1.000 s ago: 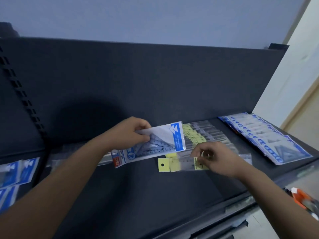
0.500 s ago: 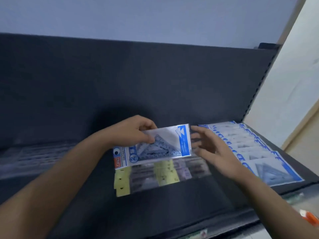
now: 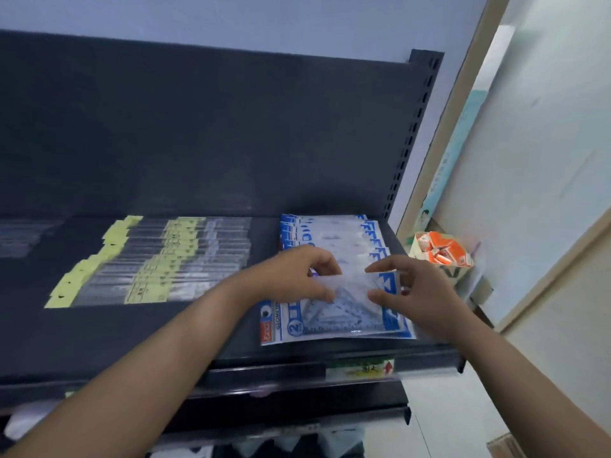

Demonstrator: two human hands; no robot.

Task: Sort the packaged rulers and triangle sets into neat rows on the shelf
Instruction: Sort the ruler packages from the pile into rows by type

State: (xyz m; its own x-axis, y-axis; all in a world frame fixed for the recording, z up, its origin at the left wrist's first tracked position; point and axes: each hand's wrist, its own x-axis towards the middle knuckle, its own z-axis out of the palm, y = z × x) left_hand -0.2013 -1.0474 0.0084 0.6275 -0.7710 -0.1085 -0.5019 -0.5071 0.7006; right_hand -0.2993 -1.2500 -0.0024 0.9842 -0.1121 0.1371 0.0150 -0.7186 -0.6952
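Note:
A blue-and-white triangle set packet lies at the front of a row of overlapping triangle set packets on the right of the dark shelf. My left hand pinches the packet's upper left part. My right hand grips its right side with thumb and fingers. To the left runs a neat row of clear ruler packets with yellow header cards.
A box of orange-and-white small packs sits just beyond the shelf's right end. The shelf's perforated upright and a pale wall stand at the right. More blurred clear packets lie at the far left. Lower shelves show below.
Both hands have carried the triangle set packet rightward, from above the rulers onto the front of the triangle set row. My right hand, open before, now grips its right side.

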